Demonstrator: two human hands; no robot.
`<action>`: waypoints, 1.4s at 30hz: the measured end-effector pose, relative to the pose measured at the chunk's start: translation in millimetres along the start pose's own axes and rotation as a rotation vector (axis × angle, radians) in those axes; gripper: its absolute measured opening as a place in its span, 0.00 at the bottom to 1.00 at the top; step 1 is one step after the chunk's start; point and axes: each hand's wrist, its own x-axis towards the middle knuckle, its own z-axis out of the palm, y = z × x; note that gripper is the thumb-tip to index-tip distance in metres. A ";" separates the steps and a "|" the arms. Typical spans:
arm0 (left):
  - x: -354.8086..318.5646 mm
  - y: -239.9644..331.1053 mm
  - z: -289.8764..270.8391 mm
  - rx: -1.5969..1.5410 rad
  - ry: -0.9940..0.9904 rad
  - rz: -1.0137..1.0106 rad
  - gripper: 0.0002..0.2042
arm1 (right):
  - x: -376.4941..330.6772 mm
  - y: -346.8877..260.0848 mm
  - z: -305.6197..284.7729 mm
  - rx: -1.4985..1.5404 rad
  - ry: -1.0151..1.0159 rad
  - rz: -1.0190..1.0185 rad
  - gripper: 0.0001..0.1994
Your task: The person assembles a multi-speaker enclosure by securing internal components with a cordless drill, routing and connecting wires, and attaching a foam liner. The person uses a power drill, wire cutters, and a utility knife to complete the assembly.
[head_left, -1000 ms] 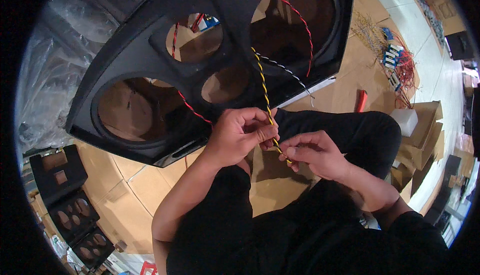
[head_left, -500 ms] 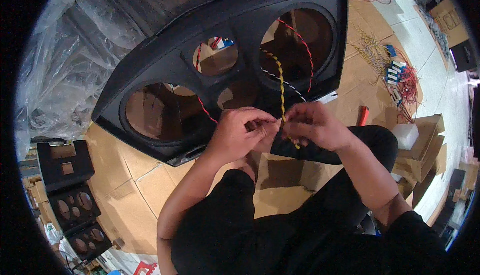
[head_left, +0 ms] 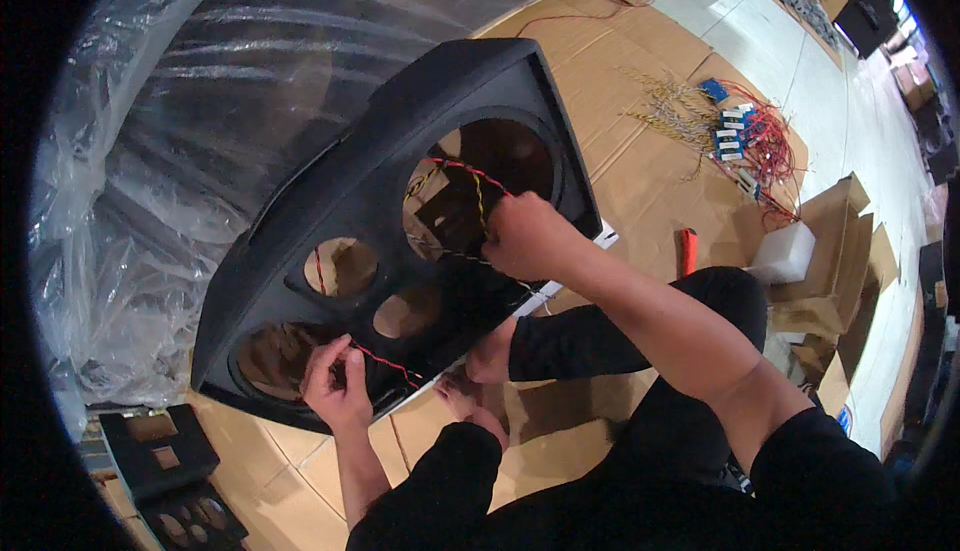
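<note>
A black speaker cabinet with several round cut-outs lies tilted on cardboard sheets in front of me. My left hand pinches a red and black wire at the rim of the lower left hole. My right hand is closed on a yellow and black twisted wire at the edge of the large upper right hole. A thin red wire crosses inside that hole. My bare feet rest under the cabinet's front edge.
Crumpled clear plastic sheeting lies behind and left of the cabinet. Bundles of wires and small circuit boards sit on the cardboard at the upper right. A red-handled tool, a white foam block and cardboard boxes are at right. Black panels lie lower left.
My hands were together on the twisted wires in front of me. They have moved apart: the left to the lower left hole, the right to the upper right hole. The view has swung.
</note>
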 end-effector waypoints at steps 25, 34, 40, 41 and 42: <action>-19.5 -33.0 15.3 -0.170 0.096 0.050 0.10 | 105.5 -19.0 76.2 -0.151 -0.393 -0.247 0.19; -19.7 -32.2 15.4 -0.232 0.028 -0.007 0.11 | 135.9 16.9 132.1 0.948 -0.538 0.330 0.20; -19.4 -36.3 14.7 -0.260 -0.005 0.006 0.11 | 123.9 11.2 118.5 1.100 -0.569 0.209 0.20; -19.5 -36.7 15.5 -0.266 -0.004 0.001 0.11 | 115.2 -2.9 108.1 1.132 -0.590 0.210 0.20; -19.3 -36.1 16.9 -0.273 -0.002 -0.002 0.11 | 111.1 -8.9 104.0 1.164 -0.609 0.211 0.20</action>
